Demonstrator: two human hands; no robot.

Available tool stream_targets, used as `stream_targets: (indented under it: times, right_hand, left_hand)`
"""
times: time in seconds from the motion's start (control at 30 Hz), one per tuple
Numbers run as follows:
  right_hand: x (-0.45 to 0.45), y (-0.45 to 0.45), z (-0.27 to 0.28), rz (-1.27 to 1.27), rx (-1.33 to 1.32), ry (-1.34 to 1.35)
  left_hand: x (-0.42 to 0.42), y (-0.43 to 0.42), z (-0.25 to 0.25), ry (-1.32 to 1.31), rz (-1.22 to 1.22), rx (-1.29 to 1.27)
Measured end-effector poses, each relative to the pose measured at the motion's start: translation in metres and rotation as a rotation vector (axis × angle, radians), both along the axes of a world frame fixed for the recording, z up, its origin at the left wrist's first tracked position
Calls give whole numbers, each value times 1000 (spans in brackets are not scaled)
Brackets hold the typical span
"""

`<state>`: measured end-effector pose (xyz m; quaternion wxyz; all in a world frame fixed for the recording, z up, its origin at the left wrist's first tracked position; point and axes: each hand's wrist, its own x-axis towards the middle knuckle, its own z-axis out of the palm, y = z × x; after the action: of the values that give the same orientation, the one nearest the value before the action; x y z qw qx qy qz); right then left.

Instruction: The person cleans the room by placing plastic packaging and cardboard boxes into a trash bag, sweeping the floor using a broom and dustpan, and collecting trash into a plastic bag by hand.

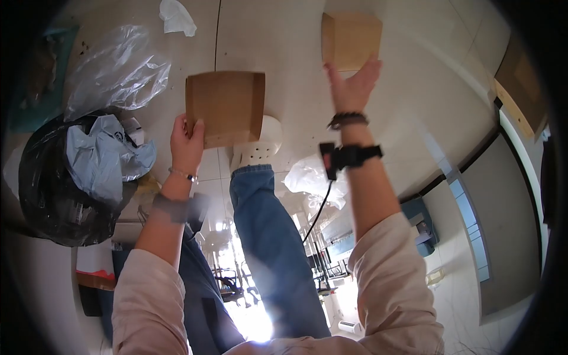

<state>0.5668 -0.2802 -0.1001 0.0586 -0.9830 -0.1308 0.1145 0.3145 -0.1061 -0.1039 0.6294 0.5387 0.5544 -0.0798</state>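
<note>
My left hand [187, 144] is closed on the near left corner of a brown cardboard tray [225, 109] with raised sides, its thumb over the edge. The tray is held above the floor, partly in front of a cream clog on my foot. Farther forward and to the right, a second brown cardboard tray [353, 40] sits beyond my right hand [354, 89]. The thumb and fingers of that hand are spread apart at the tray's near edge, overlapping it in view; whether they touch it I cannot tell.
A black bin bag [56, 183] with a crumpled grey plastic bag [102, 155] stands at the left. Clear plastic film [127, 71] lies beyond it. White crumpled material [177, 18] is on the tiled floor far ahead, and a white plastic bag [316, 180] lies between my arms.
</note>
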Motion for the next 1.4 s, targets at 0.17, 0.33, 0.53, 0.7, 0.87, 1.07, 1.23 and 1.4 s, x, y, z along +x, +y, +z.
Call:
stream_targets:
  times: [0.17, 0.33, 0.53, 0.7, 0.87, 1.07, 1.23, 1.4]
  right_hand:
    - [43, -1, -29, -118, -275, 181]
    - [28, 10, 3, -204, 135, 514]
    - [-65, -36, 53, -877, 1478, 1814]
    - [-101, 12, 28, -1041, 1385, 1939]
    - [-82, 20, 46, -919, 568, 1114]
    - [-114, 8, -3, 45, 257, 334]
    - [-119, 9, -16, -54, 248, 602]
    - [-105, 0, 3, -38, 269, 803]
  left_hand:
    - [-13, -8, -2, -111, 74, -95]
    - [3, -20, -3, -73, 94, -88]
    - [20, -23, -5, -137, 20, -96]
    - [19, -15, -16, -78, 148, -122]
    - [18, 3, -21, 4, -2, -233]
    - [18, -17, -36, -86, -142, -181]
    - [13, -17, -36, 8, -342, 7]
    - [16, -6, -6, 23, -398, 53]
